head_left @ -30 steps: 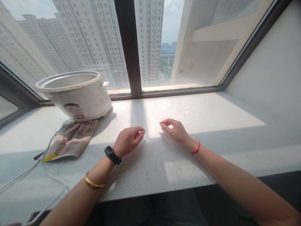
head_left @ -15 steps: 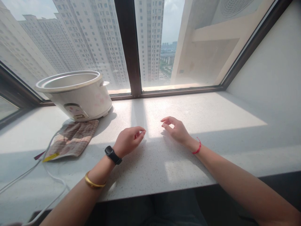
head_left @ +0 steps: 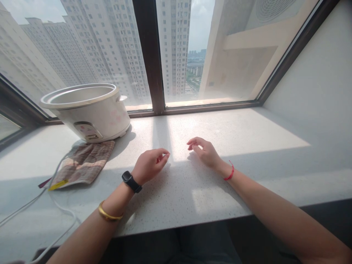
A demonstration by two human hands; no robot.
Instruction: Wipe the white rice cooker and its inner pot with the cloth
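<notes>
My left hand (head_left: 150,165) is over the pale speckled sill (head_left: 176,205), its fingers curled and the tips of thumb and forefinger together. I see nothing between them. A black watch (head_left: 132,182) and a gold bangle (head_left: 109,213) circle that arm. Opposite, my right hand (head_left: 205,151) hovers just above or rests on the sill, palm inward. Its fingers are loosely bent and a little apart, with nothing held. A red string bracelet (head_left: 230,172) is on that wrist. Nearest to the left hand lies a folded checked cloth (head_left: 86,163).
A white rice cooker (head_left: 95,119), lidless, stands at the back left, partly against the cloth. A white cord (head_left: 64,209) runs down the left side. Behind is a window with a dark frame (head_left: 150,55); a white wall (head_left: 321,88) closes the right. The sill's front edge is near my forearms.
The right thumb has drawn in closer to the fingers. The left hand keeps its pose, and the whole view has shifted very slightly.
</notes>
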